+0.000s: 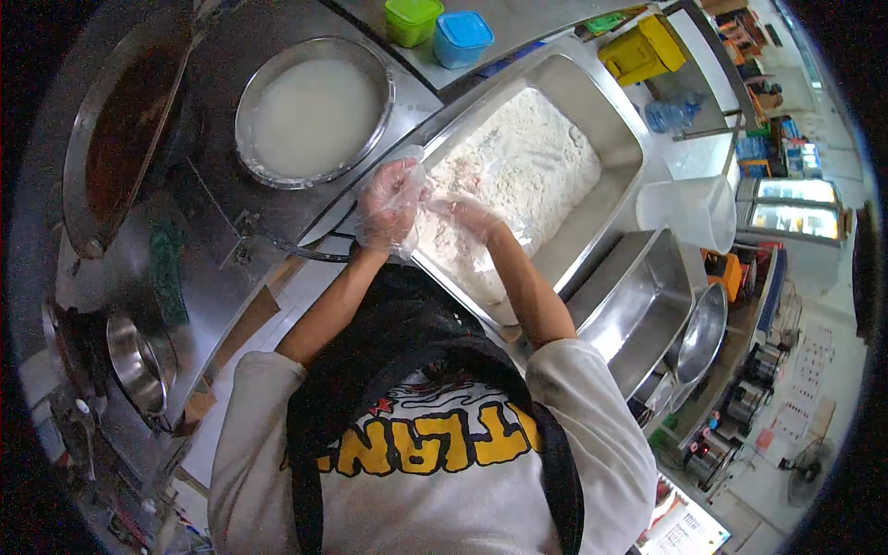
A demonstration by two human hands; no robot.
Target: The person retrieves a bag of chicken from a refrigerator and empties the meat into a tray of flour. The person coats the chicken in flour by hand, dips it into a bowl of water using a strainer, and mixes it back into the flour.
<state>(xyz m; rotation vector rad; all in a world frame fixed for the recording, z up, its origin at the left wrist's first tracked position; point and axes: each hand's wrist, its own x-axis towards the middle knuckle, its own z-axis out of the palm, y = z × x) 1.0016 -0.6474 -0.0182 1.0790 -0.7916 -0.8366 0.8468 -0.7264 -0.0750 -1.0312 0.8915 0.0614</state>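
Observation:
A deep stainless steel pan [590,201] before me holds a broad heap of white flour [534,152]. My left hand [390,201], in a clear plastic glove, is over the pan's near left rim with its fingers curled; whether something is inside them cannot be told. My right hand [465,215], also in a clear glove, reaches over the flour with its fingertips beside my left hand; the glove blurs its fingers. Left of the pan stands a round metal bowl [385,132] of cloudy whitish liquid [312,114].
A wide wok [83,152] with dark contents stands far left. Right of the flour pan are an empty steel pan [642,305], a translucent plastic container [683,208] and a metal bowl [701,333]. Green [413,21] and blue [463,39] lidded tubs stand at the top.

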